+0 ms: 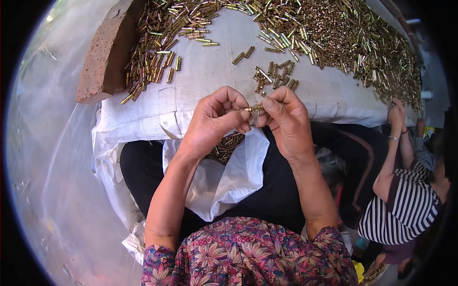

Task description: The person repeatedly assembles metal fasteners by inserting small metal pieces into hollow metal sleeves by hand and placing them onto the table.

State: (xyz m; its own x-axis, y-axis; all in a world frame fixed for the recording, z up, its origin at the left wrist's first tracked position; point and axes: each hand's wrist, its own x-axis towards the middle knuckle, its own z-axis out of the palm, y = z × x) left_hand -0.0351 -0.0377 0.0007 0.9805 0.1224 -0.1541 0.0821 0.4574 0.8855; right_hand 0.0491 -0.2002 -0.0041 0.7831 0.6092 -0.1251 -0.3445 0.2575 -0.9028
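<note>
Over the near edge of the cloth-covered table, my left hand (214,119) and my right hand (288,121) meet fingertip to fingertip. Between them is a short brass-coloured metal sleeve (255,108). Thumb and forefinger of each hand pinch one end; whether it is one part or two joined cannot be told. Just beyond my fingers lies a small loose group of similar metal sleeves (281,71). Below my hands, an open white plastic bag (248,164) on my lap holds many more dark gold sleeves (226,148).
A reddish-brown brick (102,59) stands at the table's left edge beside a heap of sleeves (160,62). A larger heap of small metal parts (343,38) covers the far right. At right, another person in a striped top (400,207) reaches a hand (396,114) to that heap.
</note>
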